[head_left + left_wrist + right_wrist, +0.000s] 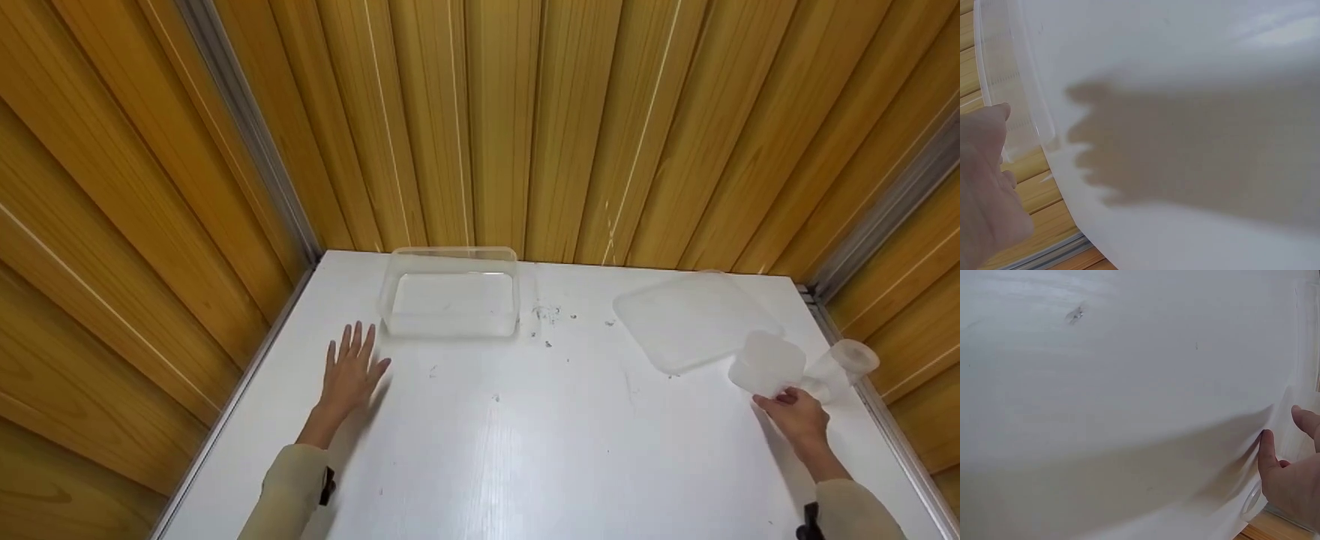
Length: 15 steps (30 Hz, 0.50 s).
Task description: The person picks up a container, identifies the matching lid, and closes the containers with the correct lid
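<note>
My left hand [350, 379] hovers over the white table with fingers spread, just left of a clear rectangular plastic box [450, 335]. In the left wrist view that hand [988, 185] shows at the left edge, before the box wall [1010, 84]. At the right of the table, my right hand [799, 420] holds the near edge of a small square frosted plastic piece [769, 360] between thumb and fingers. In the right wrist view the same hand [1294, 478] partly hides it. Whether this piece is a lid or a container I cannot tell.
A large translucent rectangular lid [690, 319] lies at the back right, its corner close to the small piece. A clear cylindrical container [851, 364] is by the right edge. Corrugated wood-patterned walls [495, 135] rise behind and beside the white table [510, 442].
</note>
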Each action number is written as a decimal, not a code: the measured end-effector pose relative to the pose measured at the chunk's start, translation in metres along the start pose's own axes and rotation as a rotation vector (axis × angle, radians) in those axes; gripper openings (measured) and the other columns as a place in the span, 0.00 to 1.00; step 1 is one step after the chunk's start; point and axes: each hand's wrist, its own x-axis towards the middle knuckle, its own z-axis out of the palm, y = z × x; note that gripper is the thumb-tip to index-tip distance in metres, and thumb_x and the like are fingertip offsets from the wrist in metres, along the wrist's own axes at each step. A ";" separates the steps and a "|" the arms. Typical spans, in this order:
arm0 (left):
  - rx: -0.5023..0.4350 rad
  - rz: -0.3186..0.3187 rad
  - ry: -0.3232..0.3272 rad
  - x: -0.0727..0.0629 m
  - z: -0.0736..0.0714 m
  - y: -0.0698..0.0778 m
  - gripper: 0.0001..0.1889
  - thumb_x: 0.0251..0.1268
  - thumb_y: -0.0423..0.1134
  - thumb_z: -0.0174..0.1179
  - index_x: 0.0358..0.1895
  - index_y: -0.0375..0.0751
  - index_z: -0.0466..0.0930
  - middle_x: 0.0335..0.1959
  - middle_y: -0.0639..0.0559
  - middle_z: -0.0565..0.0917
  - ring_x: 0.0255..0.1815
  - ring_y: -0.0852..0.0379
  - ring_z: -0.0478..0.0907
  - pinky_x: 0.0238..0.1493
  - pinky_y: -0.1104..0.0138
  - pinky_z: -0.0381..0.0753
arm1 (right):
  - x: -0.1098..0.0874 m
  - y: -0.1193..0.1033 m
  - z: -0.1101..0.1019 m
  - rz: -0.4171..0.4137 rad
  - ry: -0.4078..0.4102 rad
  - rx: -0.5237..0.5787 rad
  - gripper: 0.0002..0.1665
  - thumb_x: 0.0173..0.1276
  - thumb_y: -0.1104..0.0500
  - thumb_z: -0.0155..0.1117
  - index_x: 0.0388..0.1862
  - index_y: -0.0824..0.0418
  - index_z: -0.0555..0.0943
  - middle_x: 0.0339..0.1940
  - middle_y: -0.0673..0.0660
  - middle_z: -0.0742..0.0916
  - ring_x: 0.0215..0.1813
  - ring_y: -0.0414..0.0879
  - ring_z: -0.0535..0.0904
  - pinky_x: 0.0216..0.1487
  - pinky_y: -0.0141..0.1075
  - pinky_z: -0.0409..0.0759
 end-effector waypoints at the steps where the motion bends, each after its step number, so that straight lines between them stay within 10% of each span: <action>1: -0.001 0.001 0.000 0.001 0.000 0.001 0.37 0.77 0.51 0.55 0.80 0.34 0.56 0.81 0.31 0.55 0.83 0.31 0.47 0.80 0.35 0.44 | 0.000 0.000 -0.001 -0.001 -0.008 -0.002 0.41 0.74 0.51 0.63 0.68 0.83 0.64 0.65 0.83 0.75 0.59 0.71 0.80 0.58 0.54 0.84; 8: -0.010 0.008 -0.001 0.008 -0.003 0.007 0.38 0.77 0.51 0.55 0.80 0.32 0.56 0.81 0.30 0.55 0.84 0.32 0.47 0.80 0.36 0.44 | -0.005 -0.004 -0.008 0.005 -0.068 0.007 0.44 0.73 0.53 0.63 0.69 0.88 0.60 0.58 0.84 0.76 0.43 0.51 0.86 0.37 0.28 0.81; 15: -0.026 0.016 -0.002 0.013 -0.005 0.012 0.37 0.77 0.50 0.56 0.79 0.33 0.56 0.81 0.29 0.54 0.83 0.31 0.47 0.80 0.36 0.44 | -0.015 -0.012 -0.007 -0.084 -0.141 -0.144 0.27 0.77 0.51 0.56 0.44 0.80 0.74 0.32 0.62 0.81 0.34 0.48 0.77 0.31 0.36 0.76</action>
